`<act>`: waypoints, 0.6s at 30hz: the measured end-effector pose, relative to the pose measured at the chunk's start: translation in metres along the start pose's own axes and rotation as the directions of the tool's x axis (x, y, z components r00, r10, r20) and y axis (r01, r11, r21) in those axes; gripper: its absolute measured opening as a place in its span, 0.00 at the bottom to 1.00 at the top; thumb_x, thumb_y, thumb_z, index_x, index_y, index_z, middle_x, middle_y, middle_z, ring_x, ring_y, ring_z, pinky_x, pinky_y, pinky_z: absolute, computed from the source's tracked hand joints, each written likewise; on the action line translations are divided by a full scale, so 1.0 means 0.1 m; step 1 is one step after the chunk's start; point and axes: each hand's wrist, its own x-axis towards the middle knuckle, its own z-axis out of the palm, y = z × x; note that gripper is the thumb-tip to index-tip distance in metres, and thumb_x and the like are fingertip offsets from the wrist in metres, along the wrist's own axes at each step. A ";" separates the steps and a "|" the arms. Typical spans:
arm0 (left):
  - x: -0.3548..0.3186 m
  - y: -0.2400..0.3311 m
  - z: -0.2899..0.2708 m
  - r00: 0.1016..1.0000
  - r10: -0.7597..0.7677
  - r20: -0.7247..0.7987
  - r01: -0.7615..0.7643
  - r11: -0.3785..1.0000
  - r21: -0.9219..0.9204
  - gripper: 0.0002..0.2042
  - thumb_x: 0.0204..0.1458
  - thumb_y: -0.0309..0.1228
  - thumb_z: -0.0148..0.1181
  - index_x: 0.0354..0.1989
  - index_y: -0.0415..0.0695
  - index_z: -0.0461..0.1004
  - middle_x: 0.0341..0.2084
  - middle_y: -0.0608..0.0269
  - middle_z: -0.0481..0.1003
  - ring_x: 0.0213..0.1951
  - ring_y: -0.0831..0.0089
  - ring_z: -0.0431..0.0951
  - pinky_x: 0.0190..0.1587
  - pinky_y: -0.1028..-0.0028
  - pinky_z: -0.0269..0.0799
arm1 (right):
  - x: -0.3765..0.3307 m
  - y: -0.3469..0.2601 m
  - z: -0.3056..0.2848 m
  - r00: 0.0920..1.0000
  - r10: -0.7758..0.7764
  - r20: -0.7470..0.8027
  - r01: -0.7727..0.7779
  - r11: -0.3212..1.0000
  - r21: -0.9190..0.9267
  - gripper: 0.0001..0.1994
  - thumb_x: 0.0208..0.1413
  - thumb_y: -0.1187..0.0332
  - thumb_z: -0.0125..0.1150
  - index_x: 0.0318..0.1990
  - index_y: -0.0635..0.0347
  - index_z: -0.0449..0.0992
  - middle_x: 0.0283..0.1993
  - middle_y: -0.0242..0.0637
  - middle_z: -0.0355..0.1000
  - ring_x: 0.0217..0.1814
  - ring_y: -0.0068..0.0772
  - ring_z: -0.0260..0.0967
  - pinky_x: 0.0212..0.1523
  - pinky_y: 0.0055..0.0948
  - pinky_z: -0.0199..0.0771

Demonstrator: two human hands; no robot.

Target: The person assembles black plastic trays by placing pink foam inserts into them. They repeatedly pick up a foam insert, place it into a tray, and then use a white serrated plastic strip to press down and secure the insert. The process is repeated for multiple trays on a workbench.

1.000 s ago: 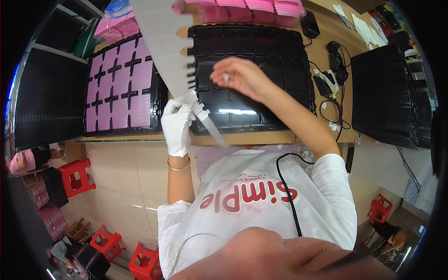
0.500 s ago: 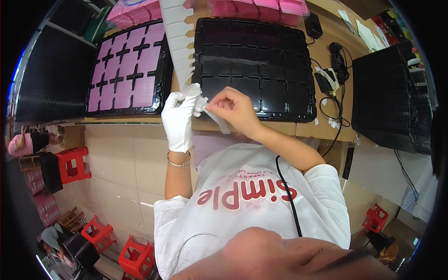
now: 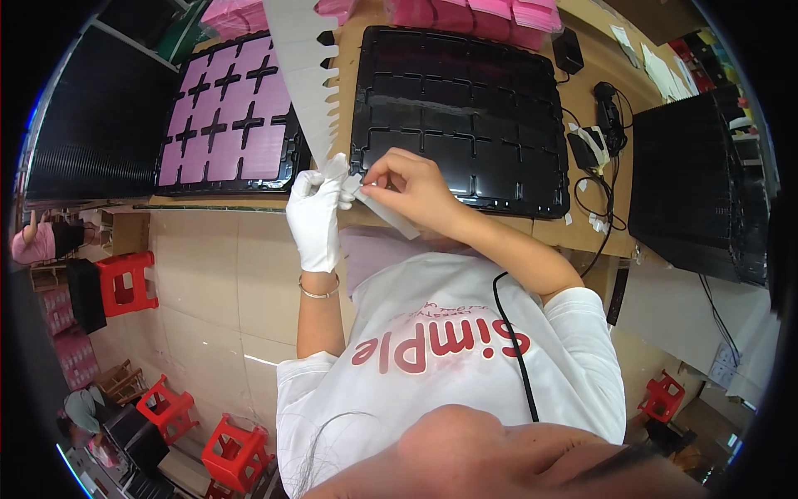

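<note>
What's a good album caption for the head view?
A gloved left hand holds a notched white strip while the bare right hand pinches lower down.

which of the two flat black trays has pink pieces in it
The black plastic tray on the left: flat pinkish rectangular pieces fill it, while the glossy black plastic tray to its right shows none.

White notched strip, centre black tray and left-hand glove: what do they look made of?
White notched strip: paper or thin plastic film, fairly matte; its thin, pale look leaves both open.
Centre black tray: likely moulded plastic, glossy, given its reflections and raised ribs.
Left-hand glove: seemingly thin fabric, matte, with soft creases.
</note>
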 end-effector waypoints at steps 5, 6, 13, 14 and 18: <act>0.00 0.06 0.07 0.995 0.097 -0.008 -0.096 0.993 0.066 0.08 0.54 0.31 0.65 0.37 0.39 0.76 0.28 0.68 0.77 0.25 0.86 0.71 0.27 0.85 0.63 | -0.11 0.04 0.08 0.991 -0.116 -0.068 0.120 0.991 0.062 0.03 0.50 0.76 0.65 0.31 0.62 0.77 0.31 0.32 0.68 0.29 0.20 0.65 0.26 0.21 0.63; -0.01 0.12 0.06 0.994 0.112 0.014 -0.112 0.992 0.062 0.07 0.54 0.29 0.64 0.37 0.39 0.76 0.27 0.69 0.76 0.25 0.87 0.70 0.27 0.85 0.63 | -0.12 0.05 0.08 0.989 -0.128 -0.074 0.134 0.988 0.082 0.03 0.49 0.75 0.65 0.31 0.62 0.77 0.30 0.32 0.68 0.28 0.21 0.65 0.26 0.22 0.63; -0.07 0.30 -0.02 0.989 0.129 0.079 -0.143 0.964 0.225 0.08 0.51 0.29 0.67 0.28 0.39 0.75 0.22 0.74 0.72 0.21 0.90 0.66 0.23 0.86 0.60 | -0.35 -0.12 -0.01 0.997 -0.031 -0.077 0.038 0.995 0.089 0.05 0.48 0.76 0.67 0.32 0.63 0.78 0.32 0.31 0.70 0.27 0.17 0.63 0.25 0.19 0.59; -0.14 0.24 -0.02 0.995 0.084 0.052 -0.095 0.965 0.243 0.09 0.52 0.30 0.67 0.27 0.40 0.75 0.21 0.74 0.72 0.20 0.90 0.66 0.22 0.86 0.60 | -0.42 -0.09 0.01 0.997 -0.041 -0.070 0.046 0.996 0.070 0.05 0.48 0.76 0.67 0.32 0.62 0.78 0.32 0.31 0.70 0.27 0.17 0.62 0.25 0.19 0.60; -0.47 -0.21 -0.18 0.995 -0.097 0.012 0.092 0.975 0.203 0.13 0.52 0.33 0.67 0.22 0.44 0.71 0.17 0.74 0.71 0.19 0.90 0.67 0.20 0.85 0.60 | -0.82 0.08 0.15 1.000 -0.025 0.006 0.025 0.999 0.024 0.04 0.48 0.75 0.67 0.31 0.61 0.78 0.31 0.30 0.70 0.28 0.22 0.65 0.27 0.23 0.63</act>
